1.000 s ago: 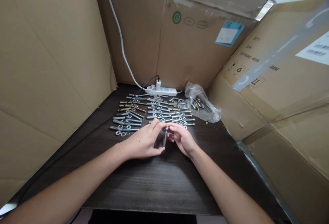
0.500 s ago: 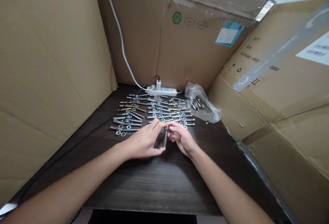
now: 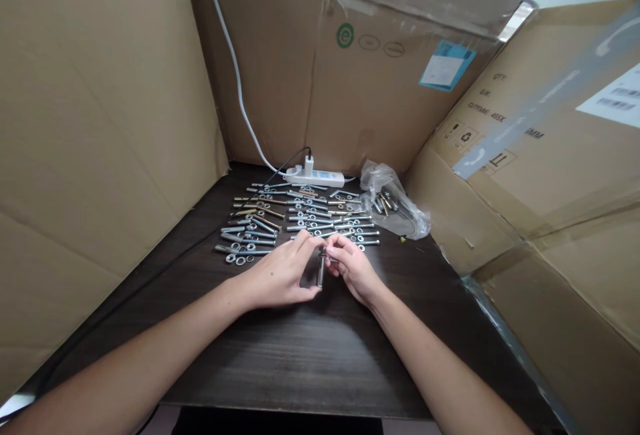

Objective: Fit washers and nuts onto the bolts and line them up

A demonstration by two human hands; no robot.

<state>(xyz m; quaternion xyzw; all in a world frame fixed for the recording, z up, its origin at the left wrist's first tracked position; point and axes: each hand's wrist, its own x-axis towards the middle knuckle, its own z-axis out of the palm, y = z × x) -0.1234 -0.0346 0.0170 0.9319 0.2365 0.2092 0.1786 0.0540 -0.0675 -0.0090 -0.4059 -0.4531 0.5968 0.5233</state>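
Observation:
My left hand (image 3: 280, 275) holds a silver bolt (image 3: 320, 271) upright on the dark wooden table (image 3: 300, 355), fingers wrapped around its shaft. At the bolt's top end, my right hand (image 3: 353, 267) pinches with thumb and fingertips; what it grips there is too small to make out. Just beyond both hands lie rows of bolts, nuts and washers (image 3: 300, 218) laid out flat.
A clear plastic bag with more bolts (image 3: 393, 205) lies at the back right. A white power strip (image 3: 315, 175) with a white cable (image 3: 235, 82) sits against the rear cardboard box (image 3: 350, 75). Cardboard walls close in left (image 3: 100, 122) and right (image 3: 540, 168).
My right hand's fingers have shifted slightly at the bolt's top. The left hand and the bolt stay in place.

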